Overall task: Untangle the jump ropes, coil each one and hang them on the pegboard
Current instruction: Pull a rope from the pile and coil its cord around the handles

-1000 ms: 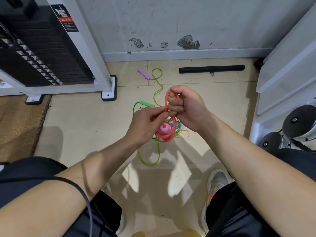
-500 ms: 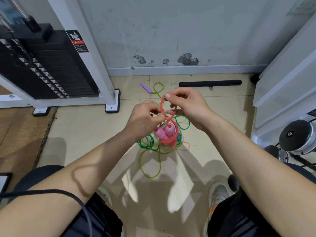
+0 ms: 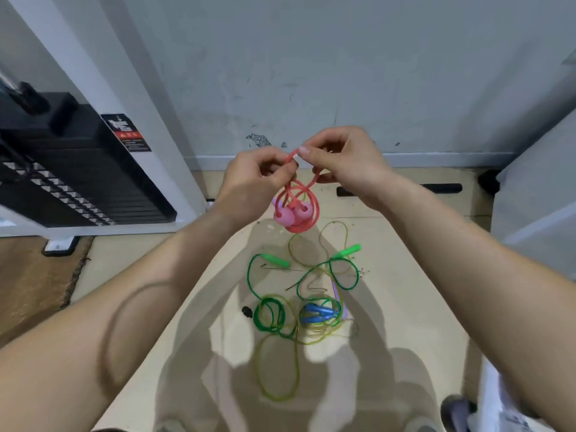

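A coiled pink jump rope (image 3: 307,202) with two rounded pink handles (image 3: 291,216) hangs in the air between my hands. My left hand (image 3: 254,174) pinches the coil's top from the left. My right hand (image 3: 341,162) grips a strand end from the right, fingertips touching the rope. Below on the floor lies a tangle: a green rope (image 3: 269,316) with green handles (image 3: 276,260), a yellow-green rope (image 3: 276,372), and blue handles (image 3: 318,313) in the middle. No pegboard is in sight.
A black weight stack (image 3: 71,179) in a white frame (image 3: 146,120) stands at the left, with a brown mat (image 3: 31,282) beside it. A black bar (image 3: 402,189) lies by the wall. White equipment (image 3: 536,219) fills the right. A shoe (image 3: 456,413) shows at the bottom right.
Both hands have risen with the pink rope, lifting it clear of the floor tangle. The camera has tilted, so the green and yellow ropes now lie below the hands.
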Tool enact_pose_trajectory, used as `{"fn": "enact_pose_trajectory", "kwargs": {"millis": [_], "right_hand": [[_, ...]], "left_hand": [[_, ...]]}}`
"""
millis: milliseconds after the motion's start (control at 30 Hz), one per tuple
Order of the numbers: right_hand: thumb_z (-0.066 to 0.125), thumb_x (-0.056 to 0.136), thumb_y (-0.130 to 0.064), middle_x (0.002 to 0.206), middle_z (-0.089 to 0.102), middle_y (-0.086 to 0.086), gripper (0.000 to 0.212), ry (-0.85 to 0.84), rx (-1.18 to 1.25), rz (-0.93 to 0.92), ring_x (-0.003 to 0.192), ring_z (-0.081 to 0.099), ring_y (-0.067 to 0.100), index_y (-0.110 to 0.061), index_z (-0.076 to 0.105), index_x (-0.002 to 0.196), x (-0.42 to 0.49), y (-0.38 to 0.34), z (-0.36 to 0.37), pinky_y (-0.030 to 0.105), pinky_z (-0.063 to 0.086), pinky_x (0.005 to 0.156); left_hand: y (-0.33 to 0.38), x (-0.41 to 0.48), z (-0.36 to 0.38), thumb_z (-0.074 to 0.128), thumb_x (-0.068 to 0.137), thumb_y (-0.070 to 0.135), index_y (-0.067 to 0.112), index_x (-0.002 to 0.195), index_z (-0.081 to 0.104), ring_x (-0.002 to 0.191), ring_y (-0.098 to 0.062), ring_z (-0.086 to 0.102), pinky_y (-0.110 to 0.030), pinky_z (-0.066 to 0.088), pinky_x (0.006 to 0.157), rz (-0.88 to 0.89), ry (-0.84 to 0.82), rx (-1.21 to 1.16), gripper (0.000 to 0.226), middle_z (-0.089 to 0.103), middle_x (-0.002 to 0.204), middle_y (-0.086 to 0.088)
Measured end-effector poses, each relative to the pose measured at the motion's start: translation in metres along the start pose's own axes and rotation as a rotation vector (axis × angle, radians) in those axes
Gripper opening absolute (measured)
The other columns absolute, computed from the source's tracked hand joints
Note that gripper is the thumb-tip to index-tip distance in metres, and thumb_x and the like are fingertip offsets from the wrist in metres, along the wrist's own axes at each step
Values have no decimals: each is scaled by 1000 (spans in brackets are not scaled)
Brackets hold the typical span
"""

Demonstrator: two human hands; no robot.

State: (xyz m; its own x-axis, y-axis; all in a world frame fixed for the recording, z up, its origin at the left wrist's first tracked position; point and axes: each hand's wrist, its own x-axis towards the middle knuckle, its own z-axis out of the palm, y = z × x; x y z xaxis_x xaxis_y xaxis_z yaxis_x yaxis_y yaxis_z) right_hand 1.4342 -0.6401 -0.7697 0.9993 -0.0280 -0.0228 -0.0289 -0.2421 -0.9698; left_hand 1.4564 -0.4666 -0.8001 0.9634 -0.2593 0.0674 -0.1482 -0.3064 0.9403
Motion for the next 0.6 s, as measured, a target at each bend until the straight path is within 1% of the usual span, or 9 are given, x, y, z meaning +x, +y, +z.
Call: {"fn": "enact_pose_trajectory", "kwargs": {"millis": [33,100,200,267,333,400,467,533,600], "right_hand": [[75,89,-18,75,55,8,9,-1,-3,19,64,57,11,-17,72,80,11,-2,-2,25,54,62],[75,89,-19,76,52,10,9,-3,8,57,66,57,13,-16,72,81,29,-16,-5,27,55,64],[73,90,-19,73,55,5,9,13,1,105,66,58,13,-14,71,84,45,-56,-12,27,53,64],[74,90,-21,71,60,-1,9,5,-7,114,64,59,12,-14,72,84,54,-92,-21,26,53,64],[74,90,-23,70,61,-5,10,-8,-6,120,65,59,10,-17,72,83,60,-132,-32,25,53,65],[74,91,-24,69,62,-9,11,-4,-15,113,66,59,8,-18,71,82,65,-175,-43,25,54,64],[73,91,-26,68,63,-12,13,9,-37,97,66,60,6,-19,71,81,66,-222,-54,25,54,63],[71,92,-32,72,65,-6,20,21,-58,103,66,59,6,-16,71,80,66,-268,-64,26,53,62],[67,94,-37,77,66,1,28,5,-60,118,66,60,9,-13,69,80,63,-314,-74,28,52,62]], "left_hand": [[1,10,-4,71,92,16,21,83,73,69,-4,64,-18,52,71,-19,-4,-1,10,72,73,6],[14,26,-15,71,93,15,16,88,75,70,-4,66,-18,52,73,-13,-14,23,7,73,76,3],[50,46,-35,70,93,15,16,91,76,80,-11,71,-30,57,83,-47,-32,38,7,77,83,0],[85,57,-51,70,92,14,10,95,77,83,-13,73,-33,57,85,-69,-30,38,9,77,85,-3],[125,67,-67,70,92,15,6,98,77,82,-13,72,-28,56,80,-84,-33,37,12,77,85,-4],[169,73,-84,69,93,12,3,100,76,77,-8,71,-18,51,72,-101,-39,29,13,77,85,-7],[215,79,-101,68,94,11,2,100,75,78,-9,71,-17,51,72,-108,-34,21,13,76,86,-9],[262,83,-117,68,94,12,4,100,75,83,-13,73,-22,55,79,-107,-31,20,12,77,86,-7],[308,86,-134,68,94,13,6,100,76,85,-13,73,-23,56,82,-101,-27,20,12,77,86,-5]]}}
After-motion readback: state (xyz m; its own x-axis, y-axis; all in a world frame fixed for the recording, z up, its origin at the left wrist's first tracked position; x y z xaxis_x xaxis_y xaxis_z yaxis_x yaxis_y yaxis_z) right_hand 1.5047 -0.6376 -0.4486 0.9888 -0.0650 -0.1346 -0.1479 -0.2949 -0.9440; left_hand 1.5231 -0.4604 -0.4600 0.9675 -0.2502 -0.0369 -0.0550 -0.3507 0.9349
